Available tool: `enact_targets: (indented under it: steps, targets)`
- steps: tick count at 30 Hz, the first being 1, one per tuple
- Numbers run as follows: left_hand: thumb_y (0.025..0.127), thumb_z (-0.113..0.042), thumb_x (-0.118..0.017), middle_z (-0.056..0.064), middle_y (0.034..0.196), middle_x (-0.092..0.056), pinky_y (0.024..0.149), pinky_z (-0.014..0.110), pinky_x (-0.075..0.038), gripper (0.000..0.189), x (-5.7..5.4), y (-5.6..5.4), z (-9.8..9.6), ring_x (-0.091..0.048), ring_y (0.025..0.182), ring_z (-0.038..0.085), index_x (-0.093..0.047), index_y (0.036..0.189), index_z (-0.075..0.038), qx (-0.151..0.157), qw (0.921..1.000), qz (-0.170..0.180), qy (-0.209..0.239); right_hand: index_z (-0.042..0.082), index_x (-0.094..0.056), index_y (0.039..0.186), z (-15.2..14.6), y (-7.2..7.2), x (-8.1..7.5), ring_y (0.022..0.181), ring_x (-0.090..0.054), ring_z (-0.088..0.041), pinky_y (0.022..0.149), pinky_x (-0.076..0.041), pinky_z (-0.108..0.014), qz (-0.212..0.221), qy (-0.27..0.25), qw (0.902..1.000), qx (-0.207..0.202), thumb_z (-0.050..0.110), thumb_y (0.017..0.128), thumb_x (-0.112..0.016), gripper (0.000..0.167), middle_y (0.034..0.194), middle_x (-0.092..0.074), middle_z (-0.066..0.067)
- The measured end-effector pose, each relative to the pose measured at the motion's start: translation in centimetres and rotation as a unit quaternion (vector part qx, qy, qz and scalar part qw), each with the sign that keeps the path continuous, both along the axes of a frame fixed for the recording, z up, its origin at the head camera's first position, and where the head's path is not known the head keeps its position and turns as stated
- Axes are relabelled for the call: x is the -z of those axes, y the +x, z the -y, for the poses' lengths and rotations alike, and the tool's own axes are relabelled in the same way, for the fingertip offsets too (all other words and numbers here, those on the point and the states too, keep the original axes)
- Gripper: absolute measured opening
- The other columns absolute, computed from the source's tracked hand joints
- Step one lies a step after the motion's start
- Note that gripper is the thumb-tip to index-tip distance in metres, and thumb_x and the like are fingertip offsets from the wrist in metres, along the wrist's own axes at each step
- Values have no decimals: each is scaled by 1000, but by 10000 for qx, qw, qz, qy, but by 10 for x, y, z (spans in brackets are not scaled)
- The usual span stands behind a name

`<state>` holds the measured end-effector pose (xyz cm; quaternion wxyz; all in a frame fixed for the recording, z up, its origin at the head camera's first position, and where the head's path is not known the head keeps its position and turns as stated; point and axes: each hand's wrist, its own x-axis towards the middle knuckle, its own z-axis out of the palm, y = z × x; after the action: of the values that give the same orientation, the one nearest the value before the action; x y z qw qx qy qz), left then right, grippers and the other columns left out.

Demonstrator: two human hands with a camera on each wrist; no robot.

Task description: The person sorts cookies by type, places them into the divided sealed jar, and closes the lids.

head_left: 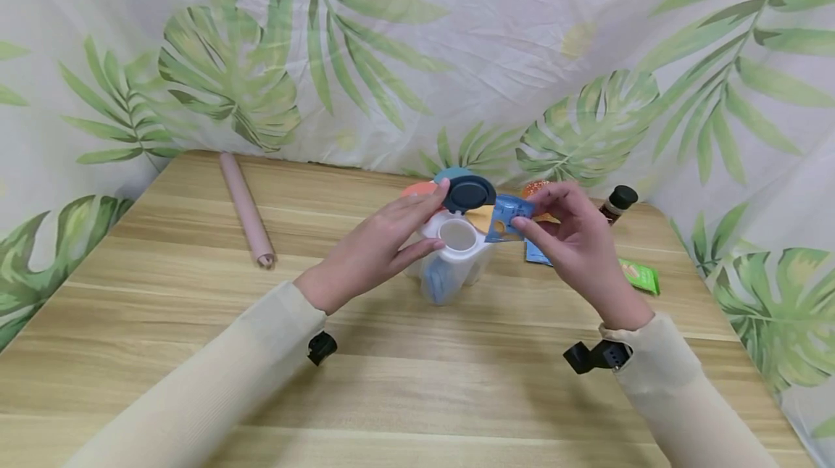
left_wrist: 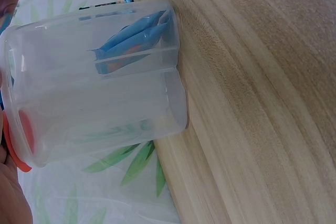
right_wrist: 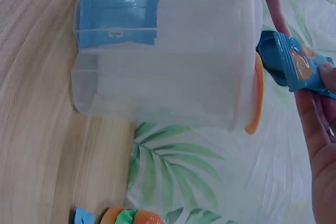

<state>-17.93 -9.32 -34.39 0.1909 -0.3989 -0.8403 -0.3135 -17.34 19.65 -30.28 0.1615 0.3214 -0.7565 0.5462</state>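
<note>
Leaf-print cloth [head_left: 391, 55] filled the background, running out of frame at the top and both sides. In front of it stood the wood-grain table [head_left: 378, 395], its near edge cut off at the bottom of the head view. The translucent lidded container [right_wrist: 173, 87] stood upright on it, its rear largely hidden from overhead by your hands and its own lids. The pink roll [head_left: 248, 211] lay well apart to the left.

Your left hand [head_left: 378, 247] was at the container's top: index finger extended to the raised navy lid [head_left: 470, 194], thumb straight and apart from it at the round opening's rim. The remaining fingers were hidden; could not tell how they lay. Your right hand [head_left: 587, 254] pinched the blue snack packet [head_left: 507, 216] between thumb and index finger, the other fingers bent behind. That packet was just right of the opening; contact with the rim could not be settled.

The dark bottle [head_left: 617, 203] with its black cap was partly covered by your right hand. Coral lid [head_left: 417, 190], teal lid [head_left: 451, 174] and amber lid [head_left: 479, 219] showed only in part. The toy hamburger [right_wrist: 134, 216] was cut by the lower edge of the right wrist view. Blue wrappers [right_wrist: 118, 19] lay inside the container, blurred by its wall, count uncertain. Under your right hand, the green packet [head_left: 641, 276] and another blue packet [head_left: 538, 253] were partly covered; lettering illegible.
</note>
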Motion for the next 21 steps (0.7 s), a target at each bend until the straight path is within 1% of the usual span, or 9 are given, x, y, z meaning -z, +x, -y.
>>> enact_targets:
  steps: [5, 7, 9, 12, 14, 16, 21]
  targets:
    - [102, -22, -71, 12, 161, -52, 124, 42, -44, 76, 1, 0, -1, -50, 149, 26, -31, 165, -6, 21, 10000, -8, 9, -17, -54, 109, 15, -3, 4, 90, -66, -1, 79, -61, -13, -434, 97, 9988, 183, -25, 84, -70, 31, 105, -61, 9]
    - [102, -22, -71, 12, 161, -51, 124, 42, -44, 76, 1, 0, -1, -50, 149, 26, -31, 165, -6, 25, 10000, 1, 8, -16, -55, 107, 21, -4, 5, 91, -67, 0, 79, -61, -13, -577, 87, 9981, 203, -24, 84, -71, 29, 105, -61, 5]
    - [102, -22, -71, 12, 161, -51, 123, 42, -44, 76, 1, 0, -1, -50, 149, 26, -31, 165, -7, 24, 10000, -6, 0, -15, -55, 107, 27, -4, 7, 92, -67, 0, 80, -61, -13, -651, 99, 9977, 183, -23, 85, -72, 29, 104, -63, -3]
    - [101, -21, -71, 12, 164, -48, 124, 42, -44, 76, 1, 1, 0, -49, 150, 27, -31, 165, -6, 27, 10000, -9, 7, -13, -56, 106, 35, -4, 10, 94, -67, 0, 80, -61, -13, -687, 158, 9974, 145, -21, 85, -74, 28, 103, -63, -15]
    - [102, -21, -71, 11, 165, -45, 123, 42, -44, 75, 0, 1, 0, -49, 150, 27, -32, 164, -6, 27, 10000, -30, 3, -12, -56, 106, 39, -4, 12, 94, -67, 0, 80, -62, -15, -679, 245, 9973, 97, -18, 85, -75, 28, 102, -63, -20]
    - [102, -20, -70, 11, 167, -43, 124, 42, -44, 75, 0, 1, 0, -48, 151, 27, -32, 164, -6, 32, 10000, -36, 9, -11, -56, 105, 42, -4, 13, 94, -67, -1, 80, -62, -16, -663, 346, 9972, 54, -16, 86, -76, 28, 101, -63, -20]
    - [102, -21, -71, 12, 166, -44, 122, 44, -45, 75, 0, 0, 0, -48, 150, 28, -32, 164, -5, 31, 10000, -66, -5, -7, -57, 107, 46, -3, 15, 98, -69, -9, 82, -63, -17, -531, 614, 9967, -8, -13, 88, -76, 27, 103, -64, -16]
